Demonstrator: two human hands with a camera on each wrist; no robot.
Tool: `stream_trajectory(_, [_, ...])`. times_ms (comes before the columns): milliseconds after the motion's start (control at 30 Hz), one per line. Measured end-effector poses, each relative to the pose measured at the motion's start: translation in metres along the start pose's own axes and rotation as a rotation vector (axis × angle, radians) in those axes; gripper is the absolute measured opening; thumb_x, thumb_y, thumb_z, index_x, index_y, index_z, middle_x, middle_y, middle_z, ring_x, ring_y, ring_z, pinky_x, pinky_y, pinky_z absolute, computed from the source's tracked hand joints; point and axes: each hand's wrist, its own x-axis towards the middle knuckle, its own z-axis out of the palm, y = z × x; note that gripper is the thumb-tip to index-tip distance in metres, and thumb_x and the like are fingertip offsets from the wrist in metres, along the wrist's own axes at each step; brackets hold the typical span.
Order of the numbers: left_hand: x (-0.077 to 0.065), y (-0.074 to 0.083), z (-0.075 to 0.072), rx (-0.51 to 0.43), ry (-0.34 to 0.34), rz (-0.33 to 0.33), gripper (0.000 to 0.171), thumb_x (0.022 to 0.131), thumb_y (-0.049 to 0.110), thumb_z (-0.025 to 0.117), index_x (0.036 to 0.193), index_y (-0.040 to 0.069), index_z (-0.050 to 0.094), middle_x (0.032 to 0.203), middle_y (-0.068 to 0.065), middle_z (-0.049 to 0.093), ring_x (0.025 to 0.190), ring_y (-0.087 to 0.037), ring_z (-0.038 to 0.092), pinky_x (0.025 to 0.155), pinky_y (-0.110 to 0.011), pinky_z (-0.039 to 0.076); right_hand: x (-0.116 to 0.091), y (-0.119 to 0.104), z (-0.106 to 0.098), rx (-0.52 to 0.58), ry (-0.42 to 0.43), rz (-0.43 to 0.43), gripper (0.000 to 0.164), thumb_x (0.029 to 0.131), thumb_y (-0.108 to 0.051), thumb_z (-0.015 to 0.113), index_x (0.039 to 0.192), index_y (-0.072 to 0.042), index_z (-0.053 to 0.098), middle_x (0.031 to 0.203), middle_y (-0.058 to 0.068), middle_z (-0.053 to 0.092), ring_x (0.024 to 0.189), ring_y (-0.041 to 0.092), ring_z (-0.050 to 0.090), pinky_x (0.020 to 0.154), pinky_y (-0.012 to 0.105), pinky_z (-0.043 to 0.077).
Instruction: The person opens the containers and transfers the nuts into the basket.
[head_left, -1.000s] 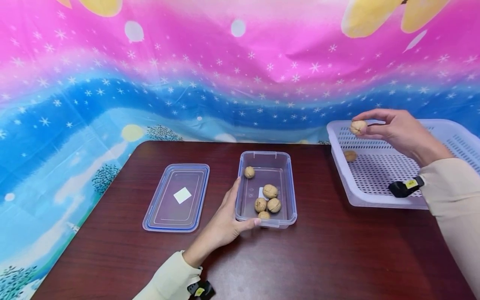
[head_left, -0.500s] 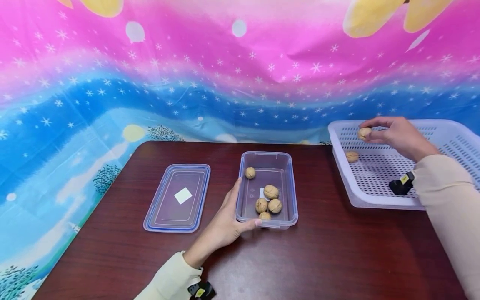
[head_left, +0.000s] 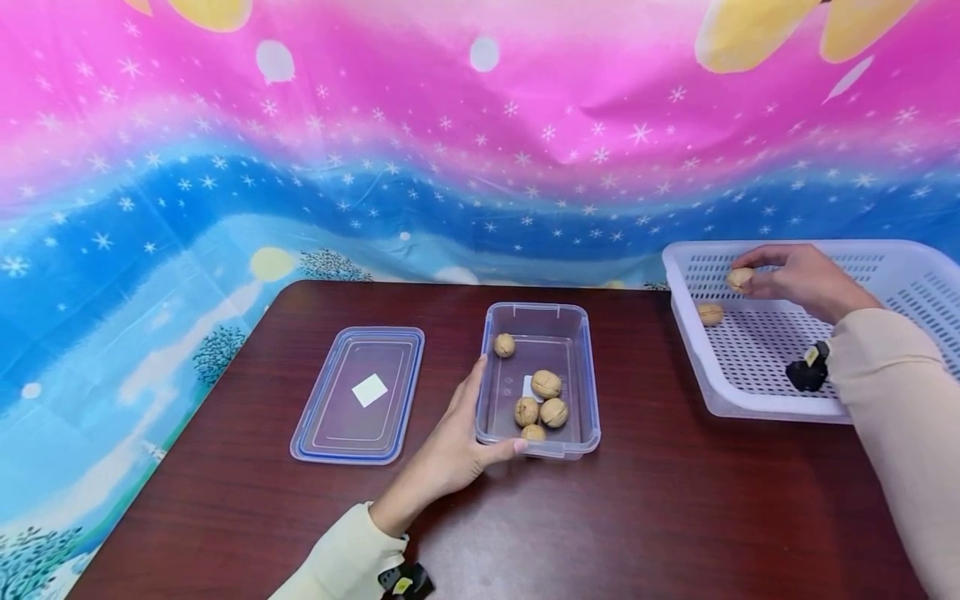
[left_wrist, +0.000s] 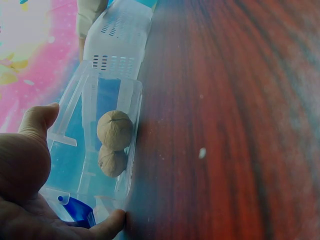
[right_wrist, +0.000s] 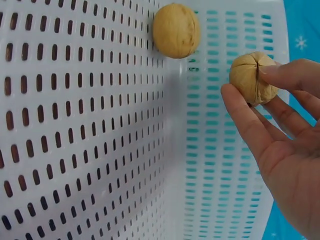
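Between the thumb and fingertips of my right hand [head_left: 806, 279], a walnut [right_wrist: 252, 77] is pinched above the white plastic basket [head_left: 720, 398]. A second walnut [head_left: 709, 314] lies on the basket floor against its left wall, a little below and left of the held one. My left hand [head_left: 453, 450] holds the near left corner of a clear plastic food container [head_left: 594, 392], thumb at the front rim and fingers along the left side. Inside the container, one walnut [head_left: 504, 345] sits at the far left and several more cluster near the front. Two walnuts [left_wrist: 114, 130] show through its wall in the left wrist view.
A clear lid [head_left: 352, 429] with a blue seal and a white square label lies on the dark red-brown table [head_left: 637, 517], left of the container. A colourful cloth [head_left: 420, 150] hangs behind the table. Black camera straps circle both wrists.
My right hand has moved slightly right and down into the basket, with the walnut still between its fingers. The left hand stays at the container; the whole view has shifted slightly.
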Motion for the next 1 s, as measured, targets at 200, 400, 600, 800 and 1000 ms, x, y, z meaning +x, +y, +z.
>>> stream_trajectory(200, [0.0, -0.001, 0.001, -0.01, 0.006, 0.013, 0.12, 0.083, 0.035, 0.089, 0.171, 0.024, 0.007, 0.171, -0.015, 0.025, 0.152, -0.035, 0.035, 0.123, -0.056, 0.03, 0.002, 0.005, 0.001, -0.045, -0.058, 0.03, 0.041, 0.101, -0.001, 0.061, 0.141, 0.007, 0.054, 0.108, -0.013, 0.064, 0.094, 0.004, 0.068, 0.086, 0.028, 0.06])
stream_trajectory(400, [0.0, 0.0, 0.0, 0.005, -0.003, -0.005, 0.121, 0.083, 0.036, 0.089, 0.17, 0.027, 0.006, 0.173, -0.013, 0.022, 0.154, -0.034, 0.033, 0.123, -0.055, 0.03, 0.003, 0.011, 0.001, -0.1, -0.093, 0.048, 0.043, 0.097, 0.0, 0.064, 0.138, 0.01, 0.055, 0.112, -0.001, 0.069, 0.094, 0.009, 0.071, 0.085, 0.03, 0.06])
stream_trajectory(600, [0.0, 0.0, 0.0, 0.004, -0.003, -0.008, 0.12, 0.083, 0.035, 0.089, 0.17, 0.027, 0.007, 0.173, -0.013, 0.022, 0.152, -0.034, 0.035, 0.122, -0.056, 0.032, 0.006, 0.018, 0.001, -0.146, -0.133, 0.062, 0.045, 0.095, 0.001, 0.066, 0.137, 0.012, 0.057, 0.119, 0.008, 0.068, 0.093, 0.008, 0.069, 0.085, 0.029, 0.06])
stream_trajectory(800, [0.001, -0.001, 0.0, 0.001, -0.007, 0.003, 0.12, 0.084, 0.035, 0.089, 0.17, 0.025, 0.007, 0.172, -0.014, 0.023, 0.153, -0.035, 0.034, 0.122, -0.057, 0.032, 0.008, 0.022, 0.002, -0.178, -0.14, 0.082, 0.042, 0.094, 0.002, 0.065, 0.135, 0.011, 0.06, 0.13, 0.02, 0.062, 0.093, 0.009, 0.067, 0.085, 0.031, 0.061])
stream_trajectory(1000, [0.001, -0.001, 0.0, -0.006, -0.002, -0.002, 0.118, 0.084, 0.037, 0.088, 0.17, 0.026, 0.008, 0.173, -0.014, 0.023, 0.152, -0.036, 0.035, 0.121, -0.057, 0.032, 0.008, 0.021, 0.002, -0.207, -0.143, 0.077, 0.041, 0.093, 0.002, 0.066, 0.133, 0.01, 0.062, 0.133, 0.026, 0.061, 0.094, 0.01, 0.067, 0.084, 0.032, 0.06])
